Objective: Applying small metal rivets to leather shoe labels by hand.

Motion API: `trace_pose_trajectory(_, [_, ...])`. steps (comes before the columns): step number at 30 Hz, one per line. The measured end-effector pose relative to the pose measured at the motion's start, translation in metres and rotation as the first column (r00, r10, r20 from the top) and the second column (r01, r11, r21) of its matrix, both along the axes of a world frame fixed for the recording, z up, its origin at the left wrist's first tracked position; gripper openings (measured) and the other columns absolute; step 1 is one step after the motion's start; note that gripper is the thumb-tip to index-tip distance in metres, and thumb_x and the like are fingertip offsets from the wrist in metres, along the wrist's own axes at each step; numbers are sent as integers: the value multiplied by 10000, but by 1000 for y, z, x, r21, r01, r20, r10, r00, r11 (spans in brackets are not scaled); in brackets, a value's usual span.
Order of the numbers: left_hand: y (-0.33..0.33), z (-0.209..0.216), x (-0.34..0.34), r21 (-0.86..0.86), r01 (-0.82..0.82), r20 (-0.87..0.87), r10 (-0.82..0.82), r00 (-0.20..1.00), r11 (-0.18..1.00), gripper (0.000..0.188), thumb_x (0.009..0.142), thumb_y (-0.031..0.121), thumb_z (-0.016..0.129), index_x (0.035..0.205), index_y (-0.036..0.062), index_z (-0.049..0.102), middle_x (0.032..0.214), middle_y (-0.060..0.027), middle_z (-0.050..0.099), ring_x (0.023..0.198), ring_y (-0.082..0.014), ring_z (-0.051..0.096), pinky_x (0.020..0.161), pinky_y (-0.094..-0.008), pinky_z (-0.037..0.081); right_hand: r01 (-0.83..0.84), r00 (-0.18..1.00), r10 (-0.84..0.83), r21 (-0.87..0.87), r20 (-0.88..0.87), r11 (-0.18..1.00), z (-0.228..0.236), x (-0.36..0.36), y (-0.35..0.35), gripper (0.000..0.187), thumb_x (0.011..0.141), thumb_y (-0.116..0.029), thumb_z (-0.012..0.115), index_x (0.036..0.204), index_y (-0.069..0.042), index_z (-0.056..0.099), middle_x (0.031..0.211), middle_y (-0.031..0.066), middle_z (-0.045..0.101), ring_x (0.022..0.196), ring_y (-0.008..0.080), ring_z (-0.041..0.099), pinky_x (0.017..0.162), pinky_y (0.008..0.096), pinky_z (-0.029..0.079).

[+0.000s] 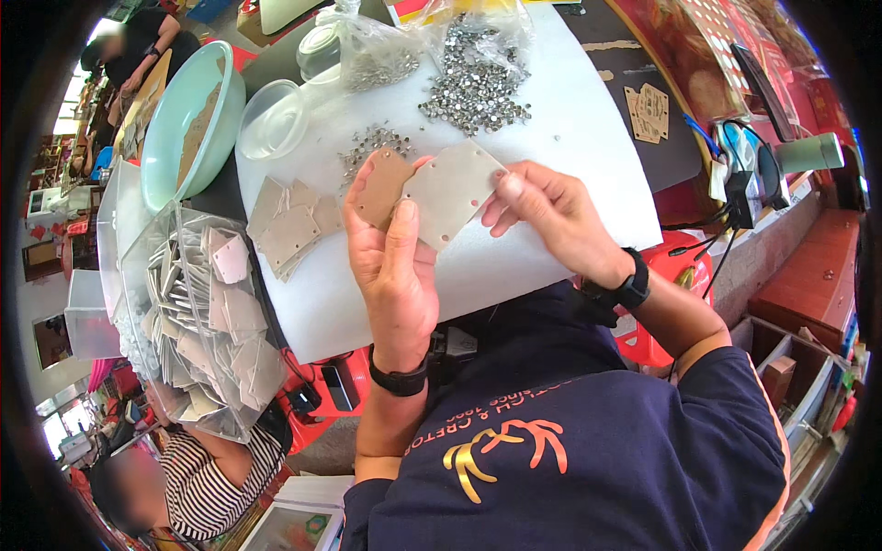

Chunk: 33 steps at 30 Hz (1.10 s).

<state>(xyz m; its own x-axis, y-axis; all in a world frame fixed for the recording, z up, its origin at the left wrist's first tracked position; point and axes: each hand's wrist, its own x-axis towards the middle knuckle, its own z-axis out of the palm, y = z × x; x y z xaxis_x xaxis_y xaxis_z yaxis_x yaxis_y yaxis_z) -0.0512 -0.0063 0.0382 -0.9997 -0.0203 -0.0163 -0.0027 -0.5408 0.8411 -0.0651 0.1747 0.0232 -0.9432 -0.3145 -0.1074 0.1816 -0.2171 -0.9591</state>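
My left hand (pixel 397 285) holds a flat brown piece (pixel 378 193) by its edge, with the thumb pressed over the left end of a flat grey piece (pixel 450 191). Small holes or studs mark the corners of both. At the grey piece's right edge my right hand (pixel 551 211) closes thumb and fingers; whether a tiny stud sits between them I cannot make out. Behind the hands lies a scatter of small silver studs (pixel 367 151). A loose stack of similar grey pieces (pixel 292 225) rests left of my left hand on the white tabletop (pixel 588 147).
A bag of shiny studs (pixel 478 78) spills open at the back, beside a clear round tub (pixel 276 119). On the left are a pale green basin (pixel 230 101) and a clear bin (pixel 175 367) filled with grey pieces. A striped-shirted person (pixel 220 477) sits at lower left. Cables (pixel 730 207) hang at right.
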Motion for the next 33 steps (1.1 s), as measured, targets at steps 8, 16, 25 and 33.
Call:
trace_pose_trajectory(8, [7,-4,0,-14,-7,66,8,998,1000,435,1023,170,418,1434,54,335,1344,-194,515,1207,-224,534,1011,-389,464,186,981,-181,67,-72,980,3,-1,-3,234,993,-214,580,886,-6,592,777,29,655,728,81,632,664,226,506])
trace_pose_trajectory(16, [-5,-13,-2,-11,66,97,-65,993,998,455,1034,314,351,1379,25,414,1315,-204,541,1078,-226,575,960,-396,469,86,993,-57,306,-103,948,9,-10,24,241,984,-213,579,870,-2,605,725,6,619,658,58,603,601,216,478])
trace_pose_trajectory(25, [-4,-10,-1,126,53,178,-75,981,991,418,1025,295,375,1344,37,446,1313,-195,542,1092,-259,576,1002,-438,444,-67,996,45,306,79,950,14,-10,25,291,983,-257,564,905,13,640,697,6,604,605,65,589,589,215,482])
trace_pose_trajectory(33, [-12,-23,-6,-83,38,-99,-47,994,996,164,915,141,522,1053,67,571,1371,-215,497,1230,-319,511,1068,-497,383,-170,968,133,167,212,971,7,-8,25,311,988,-272,562,999,26,651,721,16,605,607,78,587,590,213,486])
